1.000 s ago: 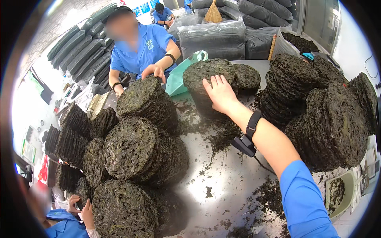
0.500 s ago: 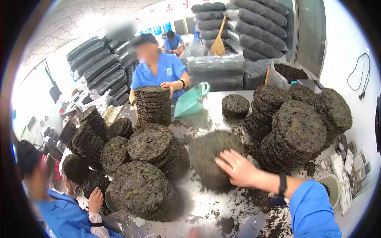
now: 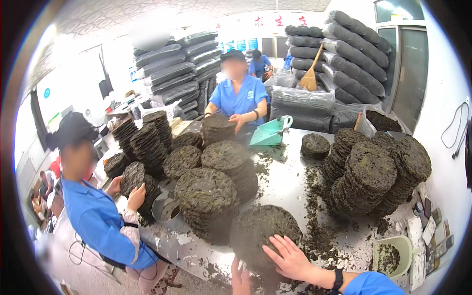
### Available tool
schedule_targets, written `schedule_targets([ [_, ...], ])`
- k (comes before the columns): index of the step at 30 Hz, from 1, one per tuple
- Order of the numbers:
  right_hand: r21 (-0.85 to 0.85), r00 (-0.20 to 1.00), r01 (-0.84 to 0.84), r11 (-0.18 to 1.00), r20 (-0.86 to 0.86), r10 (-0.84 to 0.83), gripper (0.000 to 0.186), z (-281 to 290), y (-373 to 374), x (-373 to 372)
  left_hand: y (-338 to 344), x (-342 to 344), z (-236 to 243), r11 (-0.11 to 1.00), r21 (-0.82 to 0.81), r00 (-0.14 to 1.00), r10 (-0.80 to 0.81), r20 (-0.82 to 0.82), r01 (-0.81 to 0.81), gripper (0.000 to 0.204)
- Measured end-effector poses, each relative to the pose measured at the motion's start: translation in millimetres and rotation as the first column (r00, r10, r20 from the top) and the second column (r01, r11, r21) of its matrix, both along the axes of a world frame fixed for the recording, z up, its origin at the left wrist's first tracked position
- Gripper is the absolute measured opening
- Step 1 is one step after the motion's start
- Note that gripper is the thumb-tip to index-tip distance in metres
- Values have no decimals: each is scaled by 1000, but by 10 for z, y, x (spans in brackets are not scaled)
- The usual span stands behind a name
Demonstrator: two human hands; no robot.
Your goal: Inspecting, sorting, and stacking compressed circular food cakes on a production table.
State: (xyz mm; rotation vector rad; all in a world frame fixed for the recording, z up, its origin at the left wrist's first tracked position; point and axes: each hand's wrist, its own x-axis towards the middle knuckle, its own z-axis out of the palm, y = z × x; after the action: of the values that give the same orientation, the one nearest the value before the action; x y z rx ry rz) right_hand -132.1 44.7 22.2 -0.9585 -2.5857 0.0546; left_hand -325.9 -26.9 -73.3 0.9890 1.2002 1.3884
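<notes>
My right hand [image 3: 287, 258] lies on top of a dark, rough seaweed-like round stack [image 3: 263, 226] at the lower middle, its fingers stretched out over the surface. My left hand [image 3: 240, 276] shows only partly at the bottom edge, blurred, beside the same stack; its hold is unclear. Other stacked rounds [image 3: 206, 194] stand just behind it, and a large cluster of stacks [image 3: 368, 167] is at the right. Loose dark flakes [image 3: 324, 246] are scattered over the metal table [image 3: 275, 182].
A co-worker [image 3: 98, 206] at left handles a round; another [image 3: 238, 98] faces me across the table, hands on a stack. A teal dustpan [image 3: 265, 132], a metal pot [image 3: 164, 209], a pale green scoop [image 3: 393, 255], bagged piles [image 3: 354, 59] and a broom [image 3: 309, 78] surround the work.
The stack under my right hand has moved from the table's far middle to near me. My view has tilted up and left, showing more room. The far co-worker's stack now looks lower.
</notes>
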Motion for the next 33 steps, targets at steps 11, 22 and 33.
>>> schedule_targets([
  [11,-31,998,61,998,28,-60,89,534,-21,68,280,37,330,999,14,999,38,-11,-38,73],
  [22,-147,718,76,986,-678,-157,44,2204,1163,837,332,26,452,992,-32,974,126,190,-122,78],
  [33,-110,993,41,993,-104,-53,79,43,116,56,392,-55,488,983,151,965,136,-223,-104,76],
])
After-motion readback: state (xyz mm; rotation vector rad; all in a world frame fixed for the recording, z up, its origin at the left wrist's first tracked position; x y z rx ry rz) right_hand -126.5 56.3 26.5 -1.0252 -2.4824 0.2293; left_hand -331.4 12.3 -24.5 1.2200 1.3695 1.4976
